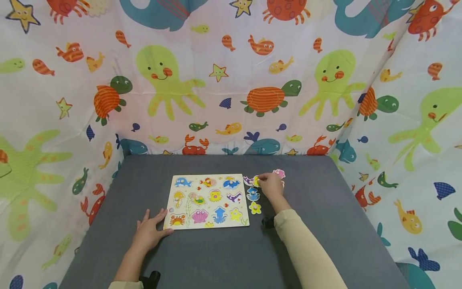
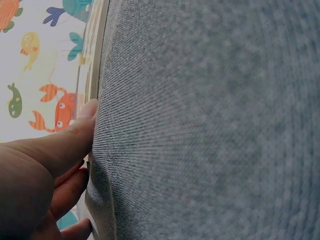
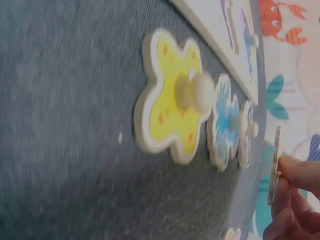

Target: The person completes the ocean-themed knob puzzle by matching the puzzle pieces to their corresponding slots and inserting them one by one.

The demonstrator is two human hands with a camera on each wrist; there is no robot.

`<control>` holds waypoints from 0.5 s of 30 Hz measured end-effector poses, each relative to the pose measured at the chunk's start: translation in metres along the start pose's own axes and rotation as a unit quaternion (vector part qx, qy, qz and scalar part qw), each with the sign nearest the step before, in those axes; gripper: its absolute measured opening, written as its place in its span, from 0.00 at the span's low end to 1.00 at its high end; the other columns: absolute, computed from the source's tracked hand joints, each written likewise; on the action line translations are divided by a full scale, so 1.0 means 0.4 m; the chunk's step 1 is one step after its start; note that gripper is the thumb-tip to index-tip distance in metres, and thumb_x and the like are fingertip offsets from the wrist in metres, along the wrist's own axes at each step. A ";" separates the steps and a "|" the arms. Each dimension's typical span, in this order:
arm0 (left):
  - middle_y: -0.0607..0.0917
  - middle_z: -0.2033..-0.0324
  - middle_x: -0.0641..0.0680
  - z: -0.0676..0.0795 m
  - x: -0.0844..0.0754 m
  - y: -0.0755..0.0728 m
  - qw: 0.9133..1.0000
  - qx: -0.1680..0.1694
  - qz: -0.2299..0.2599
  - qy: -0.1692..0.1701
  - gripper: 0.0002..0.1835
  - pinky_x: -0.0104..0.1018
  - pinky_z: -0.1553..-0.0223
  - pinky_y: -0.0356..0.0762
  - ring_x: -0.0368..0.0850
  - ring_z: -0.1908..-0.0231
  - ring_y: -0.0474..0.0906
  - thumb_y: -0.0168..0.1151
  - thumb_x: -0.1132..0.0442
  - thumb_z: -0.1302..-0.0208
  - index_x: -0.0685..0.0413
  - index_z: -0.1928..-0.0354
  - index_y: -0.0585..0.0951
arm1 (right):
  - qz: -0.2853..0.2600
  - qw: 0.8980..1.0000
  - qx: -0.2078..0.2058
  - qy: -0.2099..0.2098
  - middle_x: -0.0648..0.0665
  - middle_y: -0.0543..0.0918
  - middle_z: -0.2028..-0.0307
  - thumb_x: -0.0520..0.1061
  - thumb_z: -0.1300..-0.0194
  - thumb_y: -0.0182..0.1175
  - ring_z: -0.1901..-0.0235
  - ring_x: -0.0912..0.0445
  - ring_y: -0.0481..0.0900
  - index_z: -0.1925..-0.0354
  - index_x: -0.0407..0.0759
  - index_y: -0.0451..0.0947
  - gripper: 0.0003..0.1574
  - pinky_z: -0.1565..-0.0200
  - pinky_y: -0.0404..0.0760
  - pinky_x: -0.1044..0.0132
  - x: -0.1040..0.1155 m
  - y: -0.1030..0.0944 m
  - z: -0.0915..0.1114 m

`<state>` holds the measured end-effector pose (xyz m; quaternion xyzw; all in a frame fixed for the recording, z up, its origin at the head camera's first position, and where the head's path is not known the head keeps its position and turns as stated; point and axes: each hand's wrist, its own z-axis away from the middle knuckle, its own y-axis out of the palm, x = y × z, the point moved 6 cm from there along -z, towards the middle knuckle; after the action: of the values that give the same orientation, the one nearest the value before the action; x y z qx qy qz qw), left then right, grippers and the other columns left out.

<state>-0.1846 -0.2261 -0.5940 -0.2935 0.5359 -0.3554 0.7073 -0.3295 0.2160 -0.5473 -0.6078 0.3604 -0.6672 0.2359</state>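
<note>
A pale peg puzzle board (image 1: 208, 201) with printed sea animals lies on the grey table. My left hand (image 1: 148, 232) rests at its lower left corner, fingers spread, with the thumb along the near edge. To the board's right, my right hand (image 1: 272, 186) pinches a yellow puzzle piece (image 1: 256, 181) by its back or knob. In the right wrist view that puzzle piece (image 3: 274, 167) is seen edge-on, raised off the table. Below the hand lie a blue squid piece (image 1: 253, 194) and a yellow star piece (image 3: 175, 100) with a round knob.
A purple piece (image 1: 248, 181) lies by the board's upper right corner, and a pink piece (image 1: 279, 173) lies beyond my right hand. The grey table (image 1: 317, 224) is bordered at the back and sides by a sea-animal print curtain (image 1: 223, 108).
</note>
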 end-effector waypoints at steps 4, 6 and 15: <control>0.63 0.25 0.58 -0.003 0.001 0.001 1.000 0.000 0.002 0.001 0.52 0.76 0.29 0.29 0.71 0.23 0.36 0.77 0.43 0.48 0.49 0.24 0.64 | -0.012 1.000 0.003 -0.011 0.44 0.90 0.58 0.45 0.35 0.68 0.59 0.49 0.85 0.54 0.45 0.89 0.11 0.57 0.84 0.52 0.033 0.007 0.016; 0.63 0.25 0.58 -0.005 0.001 0.002 1.000 0.000 0.002 0.002 0.52 0.76 0.29 0.29 0.71 0.23 0.36 0.77 0.44 0.48 0.49 0.24 0.63 | -0.010 1.000 0.004 -0.018 0.45 0.90 0.58 0.45 0.35 0.68 0.60 0.50 0.85 0.55 0.45 0.90 0.11 0.58 0.84 0.53 0.050 0.011 0.024; 0.62 0.25 0.58 0.001 0.002 0.002 1.000 0.003 0.006 -0.006 0.51 0.75 0.29 0.28 0.70 0.22 0.35 0.77 0.44 0.48 0.48 0.24 0.63 | -0.006 0.998 0.014 -0.053 0.48 0.91 0.60 0.47 0.35 0.70 0.65 0.53 0.85 0.56 0.48 0.90 0.10 0.65 0.84 0.57 0.116 0.044 0.065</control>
<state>-0.1838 -0.2264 -0.5950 -0.2904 0.5324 -0.3512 0.7134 -0.3132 0.1651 -0.5310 -0.6409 0.3348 -0.6404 0.2591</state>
